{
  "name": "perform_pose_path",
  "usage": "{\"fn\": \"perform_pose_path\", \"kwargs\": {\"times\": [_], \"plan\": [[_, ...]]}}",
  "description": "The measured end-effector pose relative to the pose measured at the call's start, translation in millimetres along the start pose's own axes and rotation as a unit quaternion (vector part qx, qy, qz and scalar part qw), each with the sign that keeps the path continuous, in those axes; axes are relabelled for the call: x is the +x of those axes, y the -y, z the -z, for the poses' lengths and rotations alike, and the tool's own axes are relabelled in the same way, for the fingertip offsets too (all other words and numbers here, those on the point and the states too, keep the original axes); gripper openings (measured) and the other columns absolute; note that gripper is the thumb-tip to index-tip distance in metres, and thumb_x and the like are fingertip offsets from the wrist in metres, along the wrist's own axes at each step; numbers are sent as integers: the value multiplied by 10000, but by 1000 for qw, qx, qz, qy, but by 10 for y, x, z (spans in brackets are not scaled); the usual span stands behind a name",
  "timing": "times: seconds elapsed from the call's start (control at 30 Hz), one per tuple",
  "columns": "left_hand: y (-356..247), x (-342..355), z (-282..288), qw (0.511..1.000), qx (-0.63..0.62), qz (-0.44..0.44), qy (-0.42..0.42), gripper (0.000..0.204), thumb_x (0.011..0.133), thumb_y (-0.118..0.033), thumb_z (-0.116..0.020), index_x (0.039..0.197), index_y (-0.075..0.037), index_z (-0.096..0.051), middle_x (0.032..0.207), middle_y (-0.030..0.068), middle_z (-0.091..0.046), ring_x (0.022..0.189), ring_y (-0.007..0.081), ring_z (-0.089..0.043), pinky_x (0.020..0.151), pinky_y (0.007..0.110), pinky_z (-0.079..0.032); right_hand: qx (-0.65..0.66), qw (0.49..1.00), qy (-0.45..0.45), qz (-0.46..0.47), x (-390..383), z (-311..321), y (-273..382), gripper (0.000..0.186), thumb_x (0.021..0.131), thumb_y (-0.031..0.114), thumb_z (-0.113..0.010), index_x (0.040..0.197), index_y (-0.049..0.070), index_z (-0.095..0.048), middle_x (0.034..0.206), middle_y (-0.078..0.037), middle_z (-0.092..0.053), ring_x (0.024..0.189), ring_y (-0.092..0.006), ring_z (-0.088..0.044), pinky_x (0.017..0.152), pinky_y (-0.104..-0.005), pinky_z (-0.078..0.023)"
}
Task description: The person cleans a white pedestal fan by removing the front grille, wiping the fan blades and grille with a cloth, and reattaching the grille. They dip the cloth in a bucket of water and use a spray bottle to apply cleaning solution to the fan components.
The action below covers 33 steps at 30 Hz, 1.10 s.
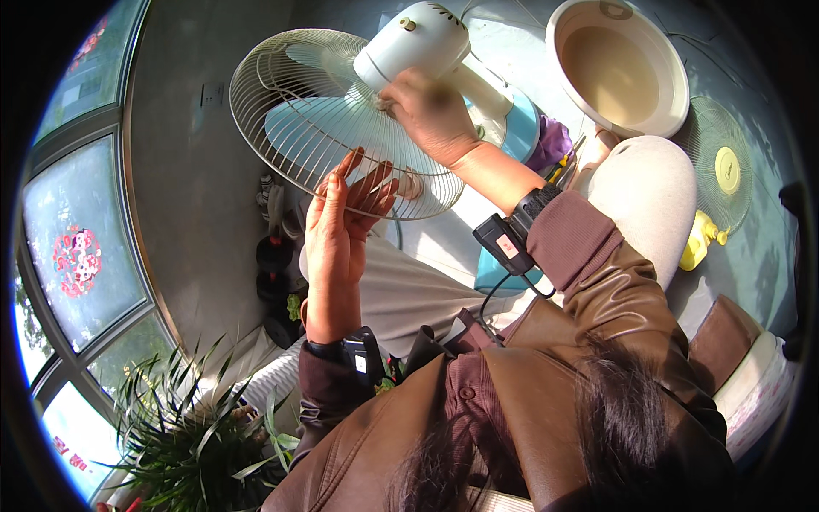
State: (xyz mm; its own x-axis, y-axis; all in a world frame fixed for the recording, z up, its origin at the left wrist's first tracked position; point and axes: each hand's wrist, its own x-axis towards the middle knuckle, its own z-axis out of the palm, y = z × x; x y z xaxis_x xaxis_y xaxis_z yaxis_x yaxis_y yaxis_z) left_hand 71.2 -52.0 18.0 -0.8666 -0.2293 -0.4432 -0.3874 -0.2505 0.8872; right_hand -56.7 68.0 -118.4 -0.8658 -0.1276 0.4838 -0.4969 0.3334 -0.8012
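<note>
An electric fan with a white motor housing [418,43] and pale blue blades [311,128] lies tilted in front of me. Its rear wire guard [256,102] faces left, and its front is uncovered. My left hand [339,226] grips the guard's near rim, fingers against the wires. Close to the guard's centre, beside the motor housing, my right hand [431,115] is closed, its fingertips pinching something small and whitish against the wires. What that is cannot be made out. The fan's blue and white base [519,128] stands behind my right wrist.
A pale basin [678,94] of cloudy water stands at the far right. Beside it lie the detached front guard [725,171] and a yellow bottle [701,239]. A purple cloth [553,141] is near the base. A leafy plant [188,427] stands left, below windows [81,239].
</note>
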Motion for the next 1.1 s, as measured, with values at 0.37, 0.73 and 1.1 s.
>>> {"fn": "perform_pose_path", "kwargs": {"times": [0.37,0.73,1.1], "plan": [[65,-43,148,1000,-1,-16,-5,540,1064,-364,-485,1451,10,-444,1291,271,-622,1103,341,-682,925,396,-572,113,957,210,-166,-45,-15,-143,219,877,86,-636,1060,103,-754,1032,-151,-726,977,-328,-691,901,-420,-537],[102,-27,158,1000,-7,-28,-6,517,1061,-362,-495,1422,8,-485,1294,259,-626,1120,328,-677,922,400,-575,162,920,257,-245,82,347,-253,283,815,35,-613,1071,78,-724,1002,-116,-740,916,-220,-707,834,-330,-549],[79,17,179,1000,4,-2,-5,559,1063,-389,-478,1459,5,-445,1305,259,-620,1131,335,-670,947,398,-558,-1,997,70,-19,-142,-38,-42,221,850,40,-663,1052,97,-729,1033,-106,-668,934,-336,-675,830,-405,-568]]}}
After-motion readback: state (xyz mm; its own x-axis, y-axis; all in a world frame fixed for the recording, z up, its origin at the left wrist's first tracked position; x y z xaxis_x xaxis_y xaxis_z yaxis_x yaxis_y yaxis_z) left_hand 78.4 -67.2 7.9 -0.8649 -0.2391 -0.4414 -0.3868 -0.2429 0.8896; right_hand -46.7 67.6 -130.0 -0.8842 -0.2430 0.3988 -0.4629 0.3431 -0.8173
